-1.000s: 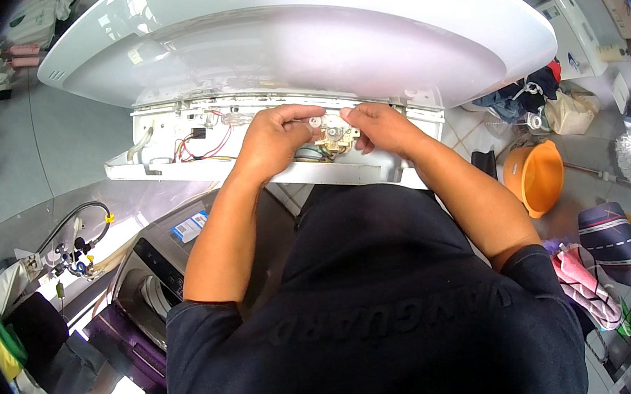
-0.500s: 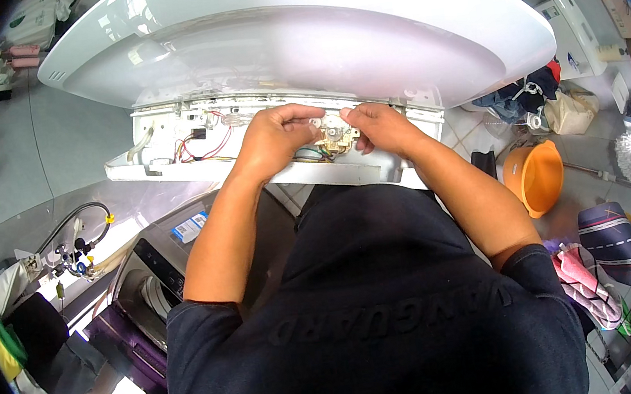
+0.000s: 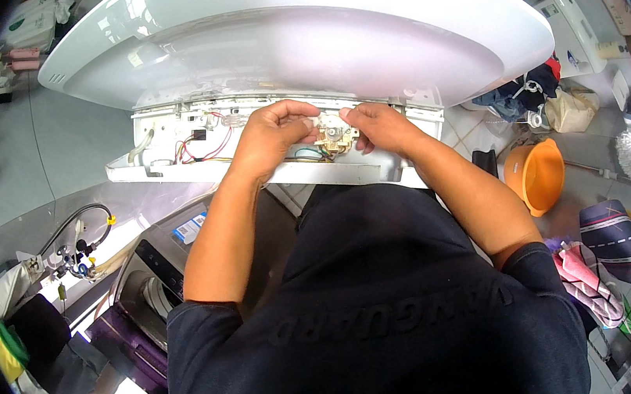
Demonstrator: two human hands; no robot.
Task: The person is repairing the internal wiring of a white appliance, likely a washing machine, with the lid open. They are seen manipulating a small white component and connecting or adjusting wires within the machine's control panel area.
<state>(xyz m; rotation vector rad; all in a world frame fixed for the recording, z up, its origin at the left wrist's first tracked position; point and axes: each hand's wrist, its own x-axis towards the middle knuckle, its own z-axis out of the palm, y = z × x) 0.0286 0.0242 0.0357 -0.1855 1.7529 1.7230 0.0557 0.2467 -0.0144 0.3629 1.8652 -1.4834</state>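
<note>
Between my two hands is a small cream-coloured mechanism (image 3: 335, 133) with a round centre and thin wires at its lower side; its exact kind is hard to make out. My left hand (image 3: 277, 137) is closed in a pinch at its left edge, with thumb and index finger close together. On the right edge, my right hand (image 3: 382, 127) grips it between thumb and curled fingers. The mechanism is over a long white panel housing (image 3: 186, 172), open at the top. Red and yellow wires (image 3: 226, 143) run inside the housing, left of my hands.
A large glossy white lid (image 3: 295, 34) rises behind the housing. To the lower left stands a grey front-loading washer (image 3: 196, 251), beside a tap with a black hose (image 3: 93, 212). An orange basin (image 3: 541, 177) and a heap of clothes (image 3: 516, 97) are on the right.
My left hand's fingers have shifted slightly at the mechanism's left edge. My right hand stays in nearly the same place.
</note>
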